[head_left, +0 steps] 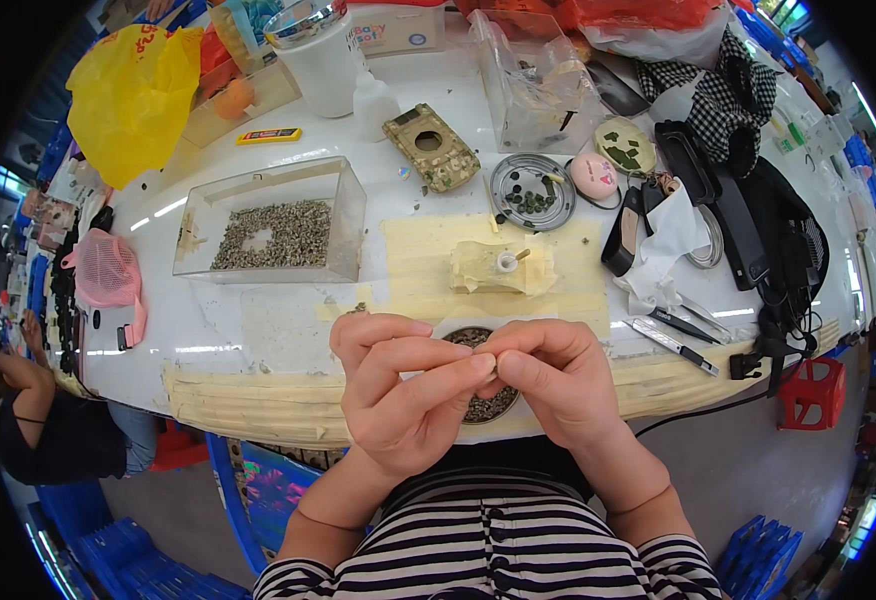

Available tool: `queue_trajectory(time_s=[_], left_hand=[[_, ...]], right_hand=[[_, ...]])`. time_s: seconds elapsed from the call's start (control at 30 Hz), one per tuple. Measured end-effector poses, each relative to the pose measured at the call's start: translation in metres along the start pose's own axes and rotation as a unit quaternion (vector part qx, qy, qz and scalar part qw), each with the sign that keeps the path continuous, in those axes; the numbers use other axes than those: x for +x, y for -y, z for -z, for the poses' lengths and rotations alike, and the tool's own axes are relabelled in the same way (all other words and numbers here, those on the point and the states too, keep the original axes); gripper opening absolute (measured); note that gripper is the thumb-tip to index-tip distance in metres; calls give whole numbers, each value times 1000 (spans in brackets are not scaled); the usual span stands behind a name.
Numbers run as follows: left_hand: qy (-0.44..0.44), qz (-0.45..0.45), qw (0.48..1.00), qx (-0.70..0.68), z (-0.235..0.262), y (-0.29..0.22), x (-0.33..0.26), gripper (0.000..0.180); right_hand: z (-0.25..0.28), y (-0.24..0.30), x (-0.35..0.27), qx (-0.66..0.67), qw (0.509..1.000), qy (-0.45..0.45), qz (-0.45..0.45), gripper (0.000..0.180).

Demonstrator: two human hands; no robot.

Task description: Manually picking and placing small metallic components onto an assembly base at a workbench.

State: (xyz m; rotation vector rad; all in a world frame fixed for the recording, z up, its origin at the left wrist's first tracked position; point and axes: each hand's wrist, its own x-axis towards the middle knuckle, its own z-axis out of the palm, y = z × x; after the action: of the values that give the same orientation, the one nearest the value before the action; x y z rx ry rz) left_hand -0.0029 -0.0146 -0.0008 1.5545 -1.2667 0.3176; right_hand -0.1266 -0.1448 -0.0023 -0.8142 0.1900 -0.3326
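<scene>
Pinched between the left hand (pixel 398 390) and right hand (pixel 563 378), both closed on it, a small tan piece (pixel 493 358) is held over a round dish (pixel 480 421) of tiny grey-brown parts (pixel 490 405). Mostly hidden in the grip, it shows just a pale sliver; its full shape cannot be made out. Beyond sit a tape-wrapped block (pixel 478 277) and a camouflage-patterned model tank hull (pixel 446 170).

We are viewing a white worktop (pixel 153 352), light streaks (pixel 171 207) gleaming on it, grey floor (pixel 708 455) below, a red stool (pixel 820 374) at right
</scene>
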Motion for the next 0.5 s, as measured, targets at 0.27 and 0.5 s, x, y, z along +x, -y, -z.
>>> queue_trajectory(time_s=[0.27, 0.5], left_hand=[[6, 4, 999, 52, -3, -4, 1, 25], [-26, 47, 996, 69, -8, -4, 2, 20]], right_hand=[[-2, 1, -1, -96, 993, -40, 53, 12], [-19, 2, 3, -586, 703, -48, 400, 30]])
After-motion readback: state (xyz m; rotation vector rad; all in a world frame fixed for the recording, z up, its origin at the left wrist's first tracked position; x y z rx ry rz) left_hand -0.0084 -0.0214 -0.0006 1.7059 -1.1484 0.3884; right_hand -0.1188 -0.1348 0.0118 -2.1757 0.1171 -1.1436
